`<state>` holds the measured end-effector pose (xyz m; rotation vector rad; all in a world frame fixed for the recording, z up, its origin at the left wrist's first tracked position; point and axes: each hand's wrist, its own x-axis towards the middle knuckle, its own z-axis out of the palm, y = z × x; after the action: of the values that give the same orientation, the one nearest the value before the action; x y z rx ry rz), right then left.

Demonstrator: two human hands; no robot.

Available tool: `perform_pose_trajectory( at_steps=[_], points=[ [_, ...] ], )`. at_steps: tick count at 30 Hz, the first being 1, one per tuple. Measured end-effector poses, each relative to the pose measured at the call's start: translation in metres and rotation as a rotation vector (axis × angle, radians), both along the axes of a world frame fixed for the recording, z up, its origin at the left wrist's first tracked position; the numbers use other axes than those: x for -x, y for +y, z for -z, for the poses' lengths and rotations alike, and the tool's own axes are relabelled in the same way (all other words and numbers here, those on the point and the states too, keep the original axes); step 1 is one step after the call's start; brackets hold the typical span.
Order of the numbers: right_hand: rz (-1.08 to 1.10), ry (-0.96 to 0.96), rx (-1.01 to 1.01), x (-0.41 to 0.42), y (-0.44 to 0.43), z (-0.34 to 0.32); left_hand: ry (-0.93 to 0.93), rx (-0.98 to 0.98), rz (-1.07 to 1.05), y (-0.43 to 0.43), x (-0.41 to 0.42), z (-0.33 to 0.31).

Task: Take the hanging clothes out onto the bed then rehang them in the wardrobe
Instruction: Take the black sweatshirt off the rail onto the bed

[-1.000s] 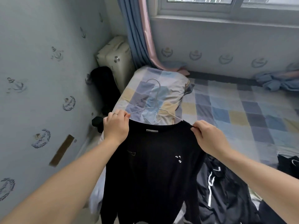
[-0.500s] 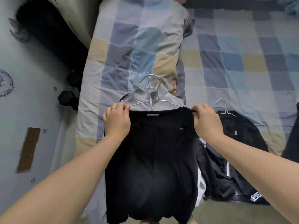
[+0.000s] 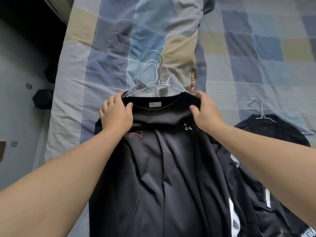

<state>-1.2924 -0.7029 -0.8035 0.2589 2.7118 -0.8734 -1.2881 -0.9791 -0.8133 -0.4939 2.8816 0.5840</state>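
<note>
**Item:** black tee (image 3: 162, 159), front up, spread between my hands. Collar is at the far end and the body runs back toward me over the bed (image 3: 111, 48). Can't tell whether the shoulders rest on the quilt or hang from my grip.

**Hands:** left hand (image 3: 117, 115) is clamped on one shoulder seam, thumb on the front, fingers curled over the top edge. Right hand (image 3: 207, 113) grips the other shoulder the same way. Hands are apart, w/ collar and neck label between them.

**Just beyond my fingertips:** two wire hangers (image 3: 157, 72), hooks overlapping, lying on a grey garment (image 3: 168, 80). The wire arms reach toward both tee shoulders. Can't tell if either hanger sits inside the tee.

**Right of my right hand, well apart:** black jacket (image 3: 273, 132) w/ white stripes, on its own hanger (image 3: 261, 110).

**Handling (my judgement):**
- Tee is light, thin and fully limp, w/ creases down the front.
- It would sag and fold if held at one pt.
- Fabric looks smooth, so it may slide off thin wire.
- Not fragile, but the collar could stretch if tugged.
- Best hold is both shoulder seams close to the neck. For carrying, take the hook once the wire is seated in both shoulders.
- Wire hangers bend easily and the hooks tangle, so separate them before lifting.
</note>
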Motion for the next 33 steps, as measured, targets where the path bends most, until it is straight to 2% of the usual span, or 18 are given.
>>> perform_pose_trajectory(
  at_steps=[8, 19, 27, 33],
  points=[
    [-0.173, -0.167, -0.22, -0.057, 0.004, -0.018, -0.175, 0.031, 0.177, 0.017, -0.067, -0.005],
    [-0.357, -0.213, -0.392, -0.162, 0.015, -0.142, -0.26, 0.025, 0.373, 0.047, -0.153, -0.129],
    [-0.199, -0.176, -0.384, -0.238, 0.026, -0.251, -0.2, -0.034, 0.508, 0.078, -0.191, -0.243],
    [0.013, -0.113, -0.394, -0.296, 0.05, -0.297, -0.163, -0.04, 0.691, 0.118, -0.217, -0.285]
  ],
)
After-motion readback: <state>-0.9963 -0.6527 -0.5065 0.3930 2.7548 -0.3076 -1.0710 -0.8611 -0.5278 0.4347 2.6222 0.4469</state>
